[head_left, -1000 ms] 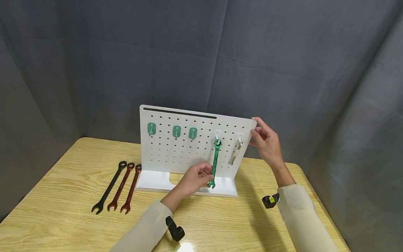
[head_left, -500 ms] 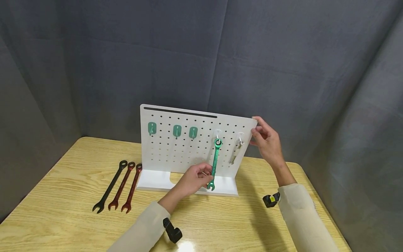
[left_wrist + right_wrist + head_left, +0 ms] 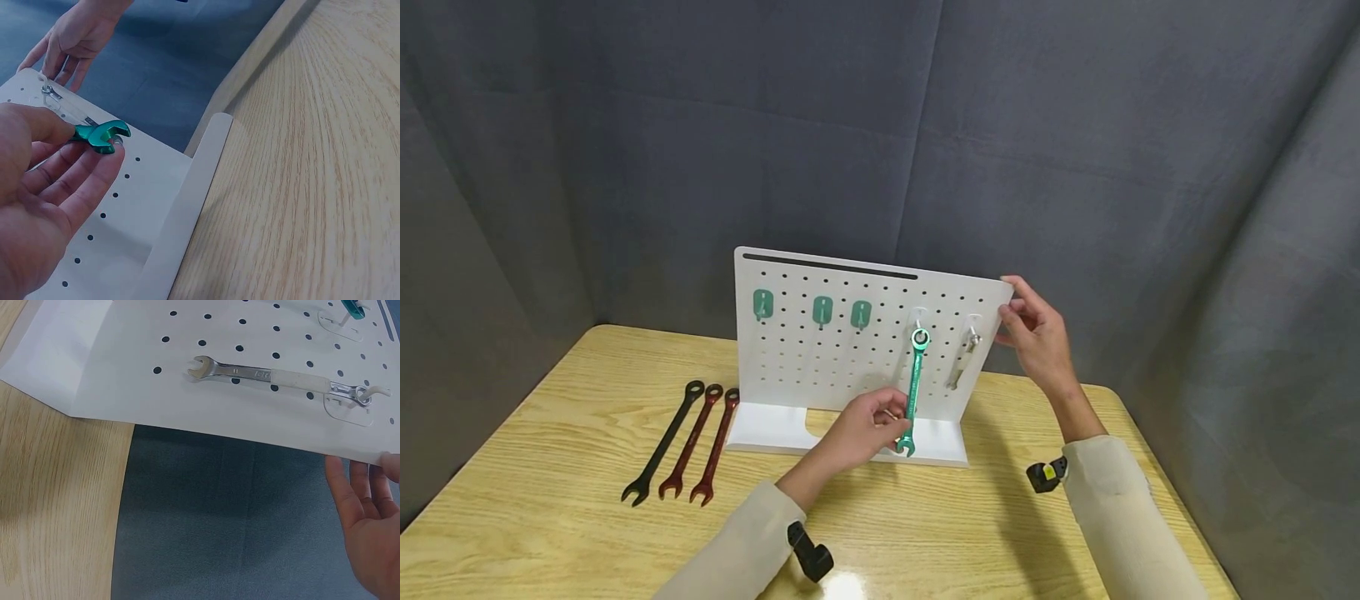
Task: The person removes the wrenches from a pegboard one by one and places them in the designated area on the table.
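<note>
My left hand (image 3: 867, 429) pinches a green combination wrench (image 3: 915, 382) near its open-end jaw, thumb against fingers. The wrench's ring end is at the clear hook on the white pegboard (image 3: 790, 350); whether its weight rests there I cannot tell. In the left wrist view the green open end (image 3: 103, 135) pokes out past the thumb. My right hand (image 3: 1036, 340) grips the board's upper right edge, thumb in front and fingers behind. Beside it a small silver wrench (image 3: 275, 376) with a pale sleeve hangs by its ring from another clear hook.
Left of the board, a black wrench (image 3: 662, 444) and two dark red wrenches (image 3: 691, 443) lie side by side on the wooden table (image 3: 587, 417). Three green hooks (image 3: 822, 311) sit on the board's left half. A grey curtain (image 3: 820, 125) stands behind the table.
The green wrench's lower end has shifted very slightly, still pinched in my left hand. My right hand keeps hold of the board's edge.
</note>
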Available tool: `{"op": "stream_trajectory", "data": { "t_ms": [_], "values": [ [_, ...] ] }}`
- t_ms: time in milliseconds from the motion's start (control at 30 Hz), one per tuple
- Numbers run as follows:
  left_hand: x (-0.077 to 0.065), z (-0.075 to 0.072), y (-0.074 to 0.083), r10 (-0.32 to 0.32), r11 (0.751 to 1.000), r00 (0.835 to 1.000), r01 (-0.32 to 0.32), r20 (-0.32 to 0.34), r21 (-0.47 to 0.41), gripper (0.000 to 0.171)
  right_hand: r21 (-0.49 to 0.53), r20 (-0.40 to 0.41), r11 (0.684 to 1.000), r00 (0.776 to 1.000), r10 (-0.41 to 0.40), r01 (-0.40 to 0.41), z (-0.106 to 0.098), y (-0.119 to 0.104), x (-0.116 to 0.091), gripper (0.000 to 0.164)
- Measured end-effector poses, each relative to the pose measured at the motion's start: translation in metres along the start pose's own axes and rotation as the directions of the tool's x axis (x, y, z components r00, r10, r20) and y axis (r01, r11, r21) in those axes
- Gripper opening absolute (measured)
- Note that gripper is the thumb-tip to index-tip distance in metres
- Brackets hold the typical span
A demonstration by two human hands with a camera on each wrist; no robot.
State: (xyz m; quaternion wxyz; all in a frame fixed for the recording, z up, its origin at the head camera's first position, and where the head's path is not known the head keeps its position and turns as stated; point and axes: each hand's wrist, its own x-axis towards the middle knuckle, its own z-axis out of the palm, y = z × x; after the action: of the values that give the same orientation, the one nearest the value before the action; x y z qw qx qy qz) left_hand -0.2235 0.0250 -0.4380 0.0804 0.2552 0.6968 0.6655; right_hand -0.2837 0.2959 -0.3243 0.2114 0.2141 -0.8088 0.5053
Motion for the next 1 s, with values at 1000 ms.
{"op": "stream_trajectory", "data": {
  "t_ms": [1000],
  "values": [
    [-0.011,0.000,0.020,0.017,1.000,0.999,-0.017,0.043,-0.001,0.011,0.026,0.004,1.000,1.000,0.003,-0.003,0.000,0.000,0.000,0.046]
  ]
}}
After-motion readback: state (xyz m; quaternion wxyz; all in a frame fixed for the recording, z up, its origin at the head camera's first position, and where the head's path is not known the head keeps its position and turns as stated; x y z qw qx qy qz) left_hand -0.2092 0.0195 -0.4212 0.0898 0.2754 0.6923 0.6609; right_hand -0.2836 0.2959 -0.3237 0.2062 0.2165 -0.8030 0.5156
